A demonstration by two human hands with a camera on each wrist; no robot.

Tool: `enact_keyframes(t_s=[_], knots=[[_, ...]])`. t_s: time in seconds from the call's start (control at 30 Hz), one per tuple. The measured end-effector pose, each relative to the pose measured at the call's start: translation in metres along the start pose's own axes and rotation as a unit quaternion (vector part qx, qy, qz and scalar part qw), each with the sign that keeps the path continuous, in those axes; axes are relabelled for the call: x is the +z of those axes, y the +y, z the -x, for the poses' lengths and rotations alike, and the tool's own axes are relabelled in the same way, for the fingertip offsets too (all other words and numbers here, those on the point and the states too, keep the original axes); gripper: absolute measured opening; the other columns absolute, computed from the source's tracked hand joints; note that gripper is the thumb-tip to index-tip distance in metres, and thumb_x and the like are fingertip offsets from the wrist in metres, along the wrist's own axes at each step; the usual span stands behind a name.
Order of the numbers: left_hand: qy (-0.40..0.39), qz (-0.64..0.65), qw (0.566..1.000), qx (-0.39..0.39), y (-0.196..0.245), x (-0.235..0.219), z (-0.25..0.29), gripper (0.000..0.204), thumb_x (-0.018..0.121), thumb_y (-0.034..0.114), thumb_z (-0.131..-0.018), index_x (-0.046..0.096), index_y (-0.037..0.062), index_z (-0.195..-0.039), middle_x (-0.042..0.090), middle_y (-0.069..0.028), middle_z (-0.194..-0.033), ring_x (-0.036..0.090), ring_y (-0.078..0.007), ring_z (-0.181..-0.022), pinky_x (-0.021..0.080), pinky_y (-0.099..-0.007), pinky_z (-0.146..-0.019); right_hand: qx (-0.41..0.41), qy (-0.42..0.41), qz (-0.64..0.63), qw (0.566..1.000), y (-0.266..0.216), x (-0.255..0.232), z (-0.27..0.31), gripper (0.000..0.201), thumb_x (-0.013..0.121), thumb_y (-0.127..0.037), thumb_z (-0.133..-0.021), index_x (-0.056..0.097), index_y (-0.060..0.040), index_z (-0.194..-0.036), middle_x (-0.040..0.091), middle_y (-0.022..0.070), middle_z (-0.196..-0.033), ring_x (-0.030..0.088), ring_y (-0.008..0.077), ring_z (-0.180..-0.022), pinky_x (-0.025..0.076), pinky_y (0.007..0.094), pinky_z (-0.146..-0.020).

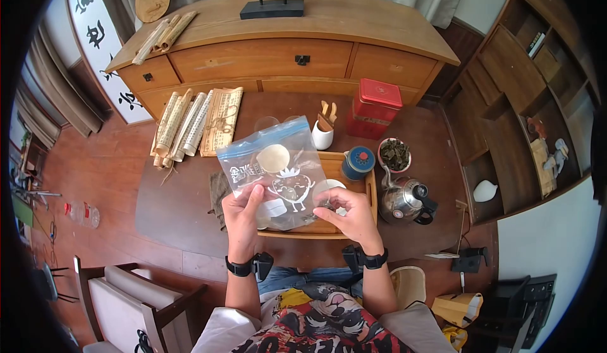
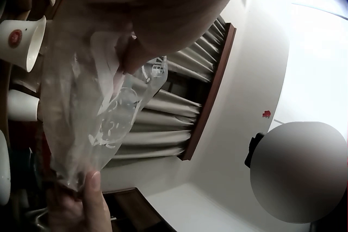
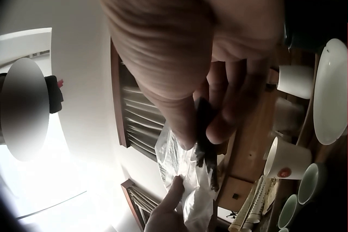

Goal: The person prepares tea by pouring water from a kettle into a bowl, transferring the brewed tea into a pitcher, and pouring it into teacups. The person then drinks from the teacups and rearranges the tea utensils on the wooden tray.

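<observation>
Apparently partway, has the clear bag [image 1: 303, 163] up over the tray [image 1: 297, 235], pinched in the left hand [image 1: 242, 219], and pinches dark leafy matter [image 3: 206, 153] near its lower corner in the right hand [image 1: 351, 218] (inside or out, cannot tell), filling or sealing perhaps left

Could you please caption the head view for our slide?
A printed plastic bag between two hands, above a wooden tray.
</observation>
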State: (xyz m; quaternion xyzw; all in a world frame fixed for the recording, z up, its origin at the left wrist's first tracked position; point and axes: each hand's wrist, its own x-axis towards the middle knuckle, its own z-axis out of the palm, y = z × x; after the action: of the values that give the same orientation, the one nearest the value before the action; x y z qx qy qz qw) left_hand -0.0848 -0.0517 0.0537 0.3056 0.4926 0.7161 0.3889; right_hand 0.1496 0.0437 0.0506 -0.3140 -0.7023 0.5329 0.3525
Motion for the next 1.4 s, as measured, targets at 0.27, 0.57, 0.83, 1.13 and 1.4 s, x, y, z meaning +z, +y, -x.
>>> enact_keyframes(t_s=[0.27,0.57,0.83,1.13,1.4], knots=[[-0.054,-0.021,0.997,0.041,0.003,-0.009,0.005,0.022,0.074,0.009,-0.108,0.08,-0.007,-0.122,0.084,-0.0152,-0.106,0.078,-0.0183,-0.094,0.062,-0.0325,-0.089,-0.018,-0.02,0.046,0.999,-0.008,-0.007,0.009,0.017,0.088,-0.01,-0.096,0.081,-0.0001,-0.107,0.082,0.0046,-0.099,0.071,0.0089,-0.088,0.055,0.0269,-0.08],[-0.088,0.028,0.996,-0.006,0.015,0.004,0.012,0.021,0.08,0.003,-0.101,0.08,-0.0081,-0.119,0.084,-0.0148,-0.111,0.078,-0.0176,-0.098,0.062,-0.0331,-0.094,0.001,0.016,-0.008,1.0,-0.004,-0.003,0.015,0.013,0.087,-0.013,-0.098,0.085,-0.0029,-0.107,0.083,0.0053,-0.093,0.072,0.0098,-0.083,0.057,0.0291,-0.077],[-0.179,-0.099,0.976,-0.072,0.003,0.002,0.013,0.013,0.085,0.003,-0.098,0.085,-0.0029,-0.11,0.084,-0.0082,-0.109,0.076,-0.0136,-0.1,0.06,-0.0289,-0.092,0.06,0.003,-0.036,0.998,-0.012,0.001,0.016,0.014,0.087,-0.006,-0.098,0.084,0.0006,-0.109,0.085,0.0052,-0.1,0.074,0.0076,-0.093,0.059,0.027,-0.083],[-0.11,-0.06,0.991,-0.053,0.016,-0.015,0.013,0.022,0.072,0.006,-0.108,0.079,-0.0113,-0.12,0.085,-0.015,-0.105,0.08,-0.0171,-0.096,0.062,-0.0329,-0.093,0.04,-0.005,0.039,0.998,-0.015,0.005,0.014,0.026,0.089,-0.016,-0.096,0.084,-0.0007,-0.116,0.086,0.0095,-0.102,0.08,0.0137,-0.094,0.062,0.0297,-0.086],[0.177,-0.156,0.958,0.165,0.038,-0.085,0.009,0.024,0.068,0.008,-0.112,0.079,-0.0099,-0.123,0.083,-0.0155,-0.111,0.08,-0.0207,-0.098,0.063,-0.0339,-0.094,0.013,0.001,0.02,1.0,-0.007,-0.006,0.014,0.031,0.081,-0.004,-0.099,0.077,-0.0016,-0.13,0.085,0.0085,-0.112,0.081,0.0157,-0.103,0.062,0.0315,-0.093]])
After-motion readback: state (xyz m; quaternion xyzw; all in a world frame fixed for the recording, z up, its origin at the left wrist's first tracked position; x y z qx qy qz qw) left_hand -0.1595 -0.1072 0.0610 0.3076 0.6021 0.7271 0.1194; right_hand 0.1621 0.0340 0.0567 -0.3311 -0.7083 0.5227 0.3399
